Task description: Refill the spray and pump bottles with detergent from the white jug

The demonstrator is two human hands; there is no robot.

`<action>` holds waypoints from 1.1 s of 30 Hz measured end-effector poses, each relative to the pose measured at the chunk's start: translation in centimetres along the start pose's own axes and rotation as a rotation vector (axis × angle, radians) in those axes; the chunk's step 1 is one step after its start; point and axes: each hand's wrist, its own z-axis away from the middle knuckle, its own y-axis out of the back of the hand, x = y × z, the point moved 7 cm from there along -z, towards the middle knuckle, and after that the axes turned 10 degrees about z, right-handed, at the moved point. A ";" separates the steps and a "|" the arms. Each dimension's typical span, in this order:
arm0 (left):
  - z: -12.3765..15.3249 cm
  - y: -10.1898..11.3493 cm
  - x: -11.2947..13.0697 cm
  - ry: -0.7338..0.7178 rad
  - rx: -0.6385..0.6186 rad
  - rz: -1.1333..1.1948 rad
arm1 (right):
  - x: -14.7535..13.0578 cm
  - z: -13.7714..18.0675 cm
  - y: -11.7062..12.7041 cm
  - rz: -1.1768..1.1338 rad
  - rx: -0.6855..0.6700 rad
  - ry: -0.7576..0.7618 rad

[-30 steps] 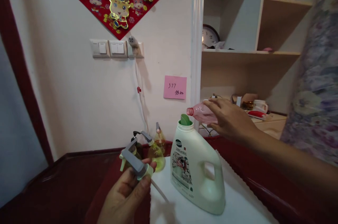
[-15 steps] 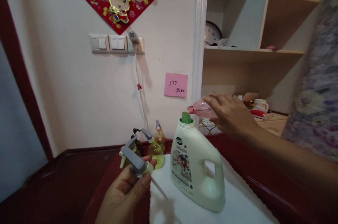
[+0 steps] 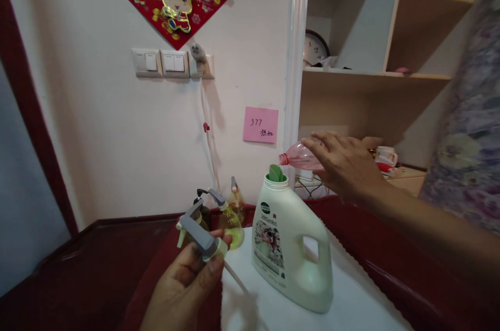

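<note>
Between the thumb and fingers of my left hand (image 3: 191,279) is a grey spray head (image 3: 201,237) with a pale collar; its thin dip tube points down to the right. My right hand (image 3: 344,162) is wrapped round a clear pinkish spray bottle (image 3: 300,156), tipped almost level. The bottle's open mouth is just above and beside the green spout (image 3: 275,173) in the neck of a pale green detergent jug (image 3: 292,253). Upright on a white cloth, the jug shows a label and a hollow handle. Whether liquid runs from the bottle is hard to see.
Behind my left hand stand several spray bottles, one with yellow liquid (image 3: 231,227). A white cloth (image 3: 238,315) covers part of the dark red table (image 3: 97,279). A power cord (image 3: 209,143) hangs down the wall. Shelves (image 3: 351,73) stand at the right.
My right hand has shifted slightly right with the bottle, which now lies a little closer to level. My left hand and the jug stay almost where they were.
</note>
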 end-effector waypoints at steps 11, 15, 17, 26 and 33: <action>-0.2 0.2 -0.1 -0.006 -0.038 -0.006 | 0.1 -0.3 0.4 0.058 0.047 0.021; -0.2 0.1 -0.2 -0.006 -0.041 0.007 | 0.0 -0.3 0.5 0.063 0.044 0.034; -0.4 0.2 -0.3 -0.001 -0.049 0.006 | 0.0 -0.3 0.5 0.072 0.042 0.038; -0.7 0.6 -0.3 0.021 -0.052 0.010 | -0.2 -0.2 0.9 0.095 0.108 0.062; -0.4 0.5 -0.4 0.024 -0.068 0.004 | -0.5 -0.3 1.1 0.108 0.131 0.091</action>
